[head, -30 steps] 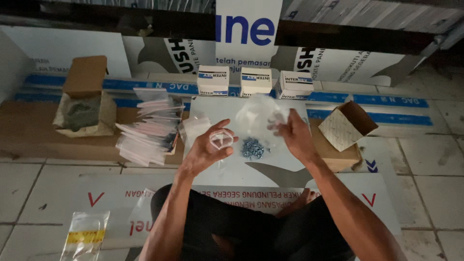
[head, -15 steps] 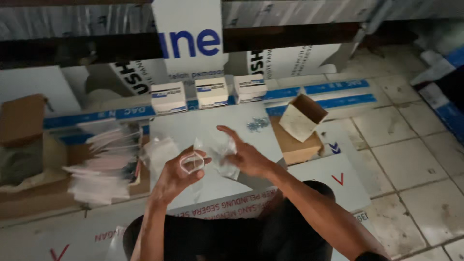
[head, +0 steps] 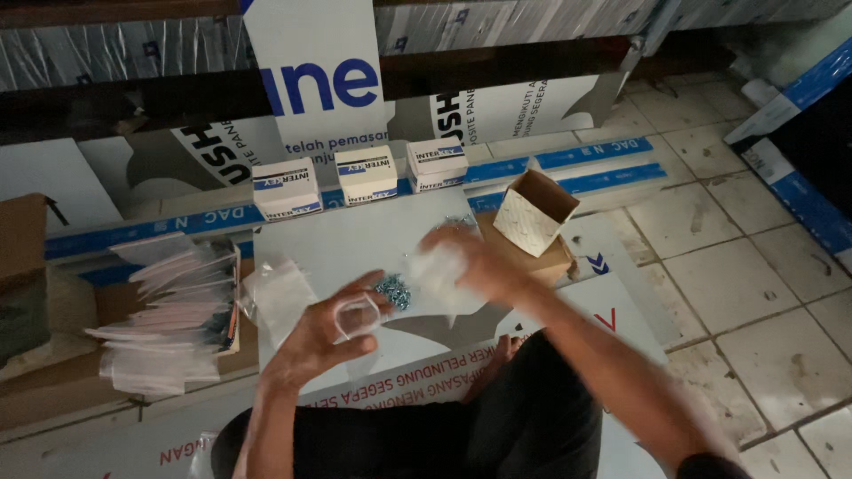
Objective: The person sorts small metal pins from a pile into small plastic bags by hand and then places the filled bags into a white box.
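The left hand [head: 324, 333] is curled around a small clear plastic bag [head: 355, 315], pinching it between thumb and fingers just above a flat white panel [head: 355, 244] that lies on the floor. The right hand [head: 466, 262] is blurred; it grips a larger piece of crumpled clear plastic [head: 437, 275], though how tightly the fingers close cannot be told. Between the two hands, on the white panel, sits a small heap of silvery metal fasteners [head: 392, 289], touching or just under the right hand's plastic. A loose clear bag [head: 277, 297] lies just left of the left hand. Further left, a stack of flat clear plastic bags [head: 169, 310] rests on brown cardboard. Three small white boxes with blue bands [head: 364, 173] stand in a row along the far edge of the panel. To the right, an open brown cardboard box [head: 532, 217] with a patterned flap sits near the right hand. Pale tiled floor [head: 728, 275] extends to the right.
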